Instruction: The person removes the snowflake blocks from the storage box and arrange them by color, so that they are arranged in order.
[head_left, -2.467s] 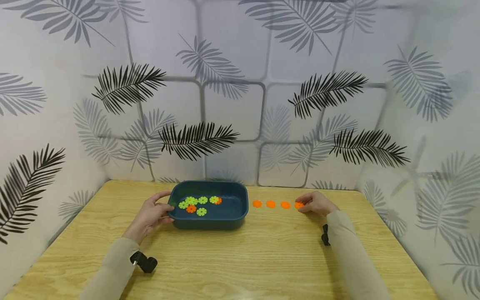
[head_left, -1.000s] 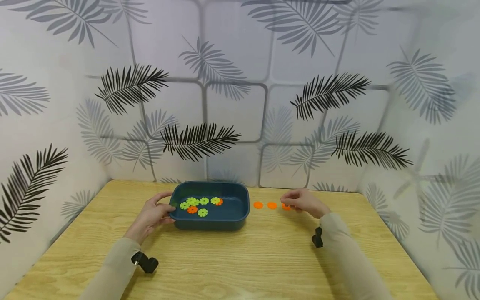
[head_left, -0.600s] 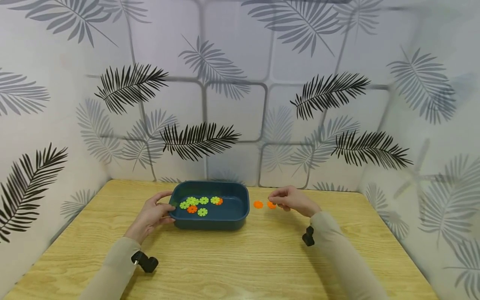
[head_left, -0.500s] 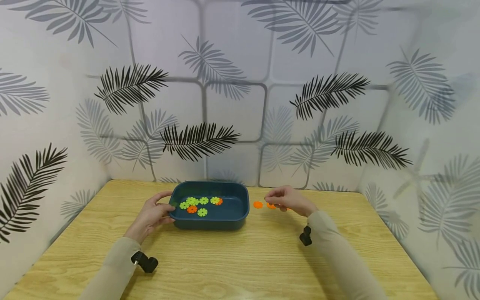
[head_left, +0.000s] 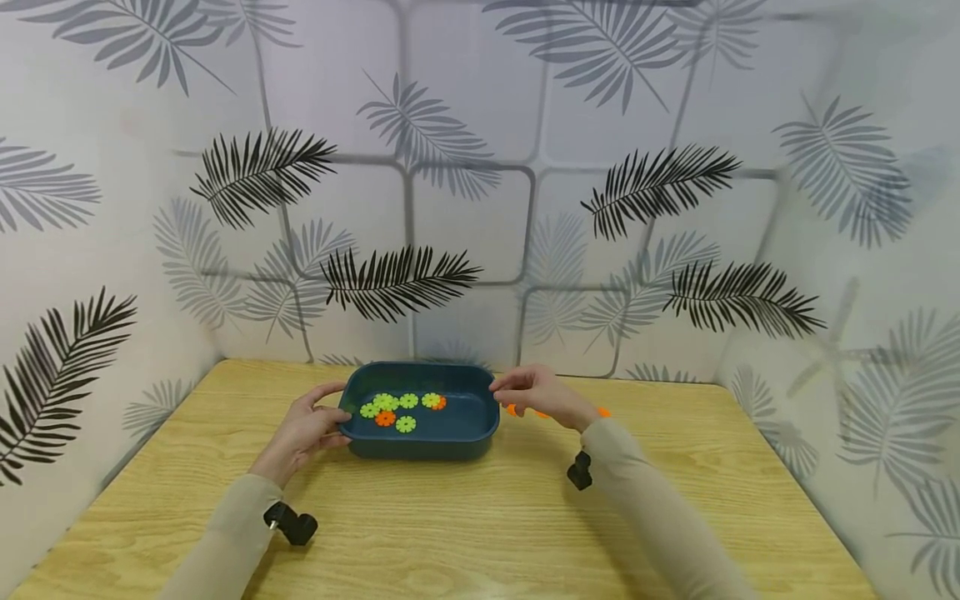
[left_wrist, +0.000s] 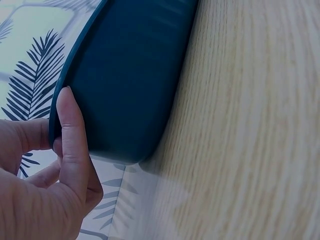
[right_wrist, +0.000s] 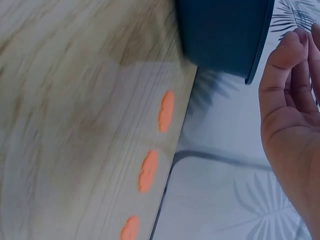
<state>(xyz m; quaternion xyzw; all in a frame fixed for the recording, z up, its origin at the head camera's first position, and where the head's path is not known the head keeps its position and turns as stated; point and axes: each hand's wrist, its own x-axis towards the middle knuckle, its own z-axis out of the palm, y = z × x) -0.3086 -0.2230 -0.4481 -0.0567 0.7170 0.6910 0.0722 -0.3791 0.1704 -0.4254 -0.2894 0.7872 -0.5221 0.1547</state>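
A dark blue basin point(head_left: 467, 417) stands on the table at centre left. My left hand point(head_left: 303, 433) holds its left end, the rim pinched between thumb and fingers, as the left wrist view of the hand point(left_wrist: 60, 175) confirms. Inside lie several green notched discs point(head_left: 406, 424) and a couple of orange ones point(head_left: 385, 418). My right hand point(head_left: 546, 397) is raised at the basin's right rim, fingers loosely bent; in the right wrist view that hand point(right_wrist: 290, 107) shows nothing between its fingertips. Below it, orange notched discs point(right_wrist: 166, 111) form a row on the table, partly hidden from the head view.
The wooden table point(head_left: 450, 533) extends toward me in front of the basin. Leaf-patterned covering point(head_left: 465, 208) rises close behind the basin and on both sides. A black wrist mount point(head_left: 291, 525) sits on my left sleeve, another point(head_left: 580, 472) on the right one.
My right hand has left the rightmost orange disc and travelled left over the row to the basin's right rim. The discs stay on the table. My left hand keeps its hold on the basin.
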